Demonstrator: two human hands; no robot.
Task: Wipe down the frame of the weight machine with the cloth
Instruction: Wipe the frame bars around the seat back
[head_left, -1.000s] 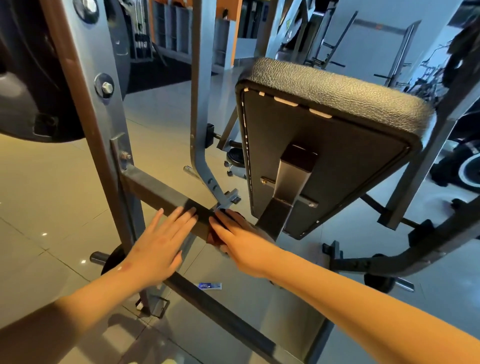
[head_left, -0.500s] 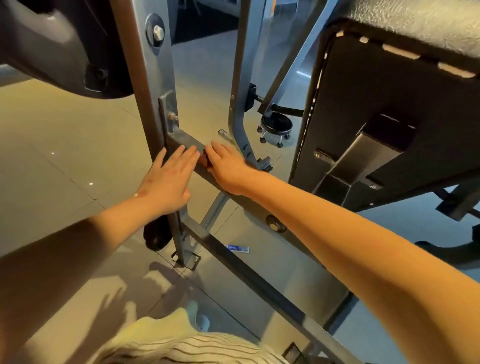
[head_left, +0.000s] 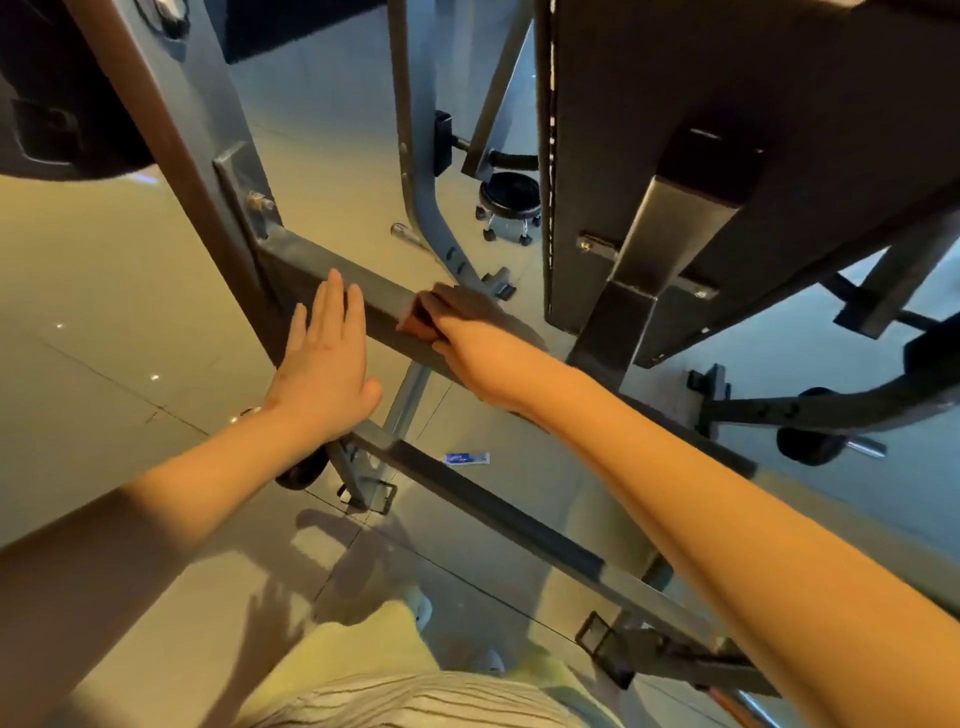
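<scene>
The frame's crossbar (head_left: 374, 306), low between upright (head_left: 208, 130) and bench (head_left: 779, 78), looked like rigid steel fit for hard rubbing: left hand (head_left: 324, 374) flat against it, fingers (head_left: 335, 304) straight, right hand (head_left: 467, 338) curled over its top edge, any cloth out of sight.

Below me spreads a glossy beige tiled floor (head_left: 104, 291), with thin grout lines crossing it at angles and a few bright pinpoints of light reflected to my left. The near tiles glow warm yellow and the farther ones turn cool blue-grey. A small round black stool on castors (head_left: 509, 205) stands on that cooler stretch. A little blue-and-white packet (head_left: 467, 458) lies flat on the tiles. Soft shadows fall close to me.
</scene>
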